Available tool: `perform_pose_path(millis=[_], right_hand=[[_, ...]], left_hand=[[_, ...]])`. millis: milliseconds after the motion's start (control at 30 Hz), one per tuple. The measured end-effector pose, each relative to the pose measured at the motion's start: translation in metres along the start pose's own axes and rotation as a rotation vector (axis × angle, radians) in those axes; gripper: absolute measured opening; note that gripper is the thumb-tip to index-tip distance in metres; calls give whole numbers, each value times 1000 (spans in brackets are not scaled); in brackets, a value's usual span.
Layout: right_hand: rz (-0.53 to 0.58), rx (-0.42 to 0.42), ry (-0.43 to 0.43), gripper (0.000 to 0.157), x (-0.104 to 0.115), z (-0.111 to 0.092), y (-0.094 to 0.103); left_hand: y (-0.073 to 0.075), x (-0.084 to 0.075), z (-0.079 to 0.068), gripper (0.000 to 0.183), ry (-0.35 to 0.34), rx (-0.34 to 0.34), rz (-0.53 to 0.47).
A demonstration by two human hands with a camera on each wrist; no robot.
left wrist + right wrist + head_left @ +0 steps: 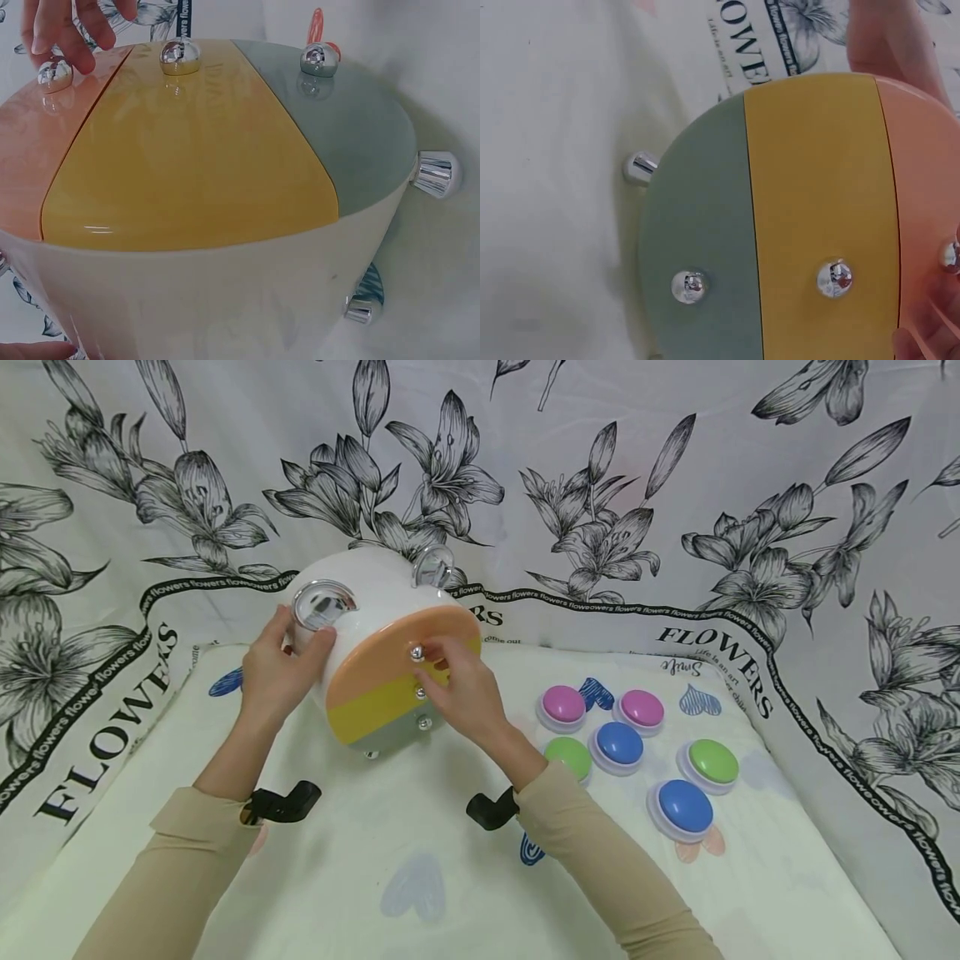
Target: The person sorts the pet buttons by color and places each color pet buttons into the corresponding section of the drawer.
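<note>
Toward the back left of the worktop (322, 868), a white drum (375, 589) sits with its three-coloured face (375, 697) turned to the person, likely to put the knobs (835, 278) within reach. The left hand (277, 664), thumb and fingers curled, grips its side around a chrome ring (324, 604), apparently bracing it. The right hand (468, 689) bends its fingers at the orange panel's knob (55, 75); whether they pinch cannot be told.
</note>
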State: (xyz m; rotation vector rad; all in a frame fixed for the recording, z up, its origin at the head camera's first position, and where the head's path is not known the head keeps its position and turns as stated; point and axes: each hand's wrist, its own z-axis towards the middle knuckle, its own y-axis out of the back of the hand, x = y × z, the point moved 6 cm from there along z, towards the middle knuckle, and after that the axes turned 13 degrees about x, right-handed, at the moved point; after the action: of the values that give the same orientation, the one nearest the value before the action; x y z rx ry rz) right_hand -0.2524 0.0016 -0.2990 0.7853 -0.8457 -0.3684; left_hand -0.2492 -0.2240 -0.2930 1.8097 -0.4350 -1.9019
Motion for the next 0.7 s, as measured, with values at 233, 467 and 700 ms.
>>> perform_pose_path(millis=[233, 467, 700], right_hand=[[1, -26, -17, 26, 1, 6, -3], [11, -69, -73, 28, 1, 10, -5], [-3, -83, -122, 27, 1, 13, -7]], left_hand=[[1, -2, -1, 65, -18, -20, -5], [0, 0, 0, 69, 1, 0, -9], [0, 3, 2, 68, 10, 2, -6]])
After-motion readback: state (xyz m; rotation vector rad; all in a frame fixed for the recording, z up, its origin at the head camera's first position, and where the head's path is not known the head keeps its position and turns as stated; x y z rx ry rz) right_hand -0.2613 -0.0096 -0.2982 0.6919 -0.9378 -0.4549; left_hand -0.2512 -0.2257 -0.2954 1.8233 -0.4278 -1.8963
